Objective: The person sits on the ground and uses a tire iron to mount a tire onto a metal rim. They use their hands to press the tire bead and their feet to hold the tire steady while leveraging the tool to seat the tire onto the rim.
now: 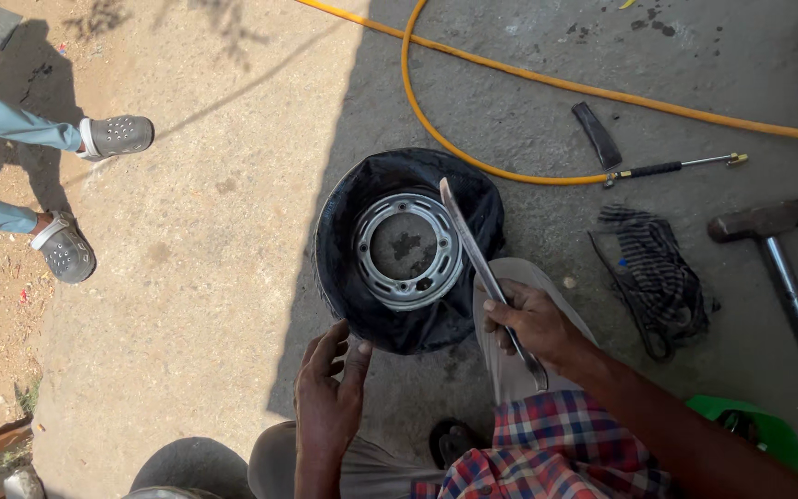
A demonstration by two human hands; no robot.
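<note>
Wrapped tight around a long flat metal bar, the right hand had a firm grip on it near its lower half. That bar ran up toward 11 o'clock from the hand, and its tip lay over the edge of the silver wheel rim. The rim sat inside a small black tyre, and the tyre lay flat on the grey concrete floor. The tyre was at about 10 o'clock from the right hand.

The left hand held nothing. Its grip was loose and part way open, with the fingertips touching the near edge of the tyre at 6 o'clock on its round side.

A yellow hose curved across the floor at 12 o'clock from the tyre and ran off to the right. It ended in a thin spray wand at 2 o'clock. A short black strip lay just above the wand. A striped cloth was bunched up at 3 o'clock from the tyre. A big hammer lay past the cloth, further to the right. A green thing showed behind the right arm, at 5 o'clock.

Far off at 9 o'clock, another person stood in grey sandals and blue trousers, well apart from the tyre.
</note>
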